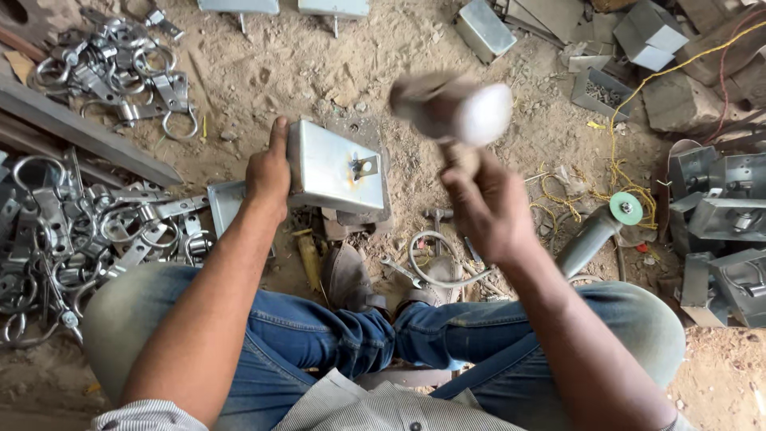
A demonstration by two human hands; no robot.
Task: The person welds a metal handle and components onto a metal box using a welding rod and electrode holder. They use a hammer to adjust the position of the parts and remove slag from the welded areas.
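On the sandy ground point(303, 64) between the seated person's knees, the head view showed a folded sheet-metal box point(331, 172) propped on edge, its smooth grey face carrying a small welded tab point(364, 167) ringed by scorch marks. The left hand point(267, 179) gripped the box's left edge, thumb raised along it and fingers wrapped behind. The right hand point(487, 207) was clenched around the handle of a hammer point(455, 108), whose heavy rounded head hung blurred above the box's upper right corner. Judging from this, a blow landing off the tab could dent the thin sheet or skid toward the steadying hand, since that hand sat near the strike point and the box rested only on loose sand. Heaps of bright steel hasps and rings point(120, 68) lay along the left edge of the ground, similar grey boxes point(718, 207) were stacked at the right edge, and an angle grinder point(598, 231) with a green disc lay beside the right knee amid tangled yellow wire point(614, 172).
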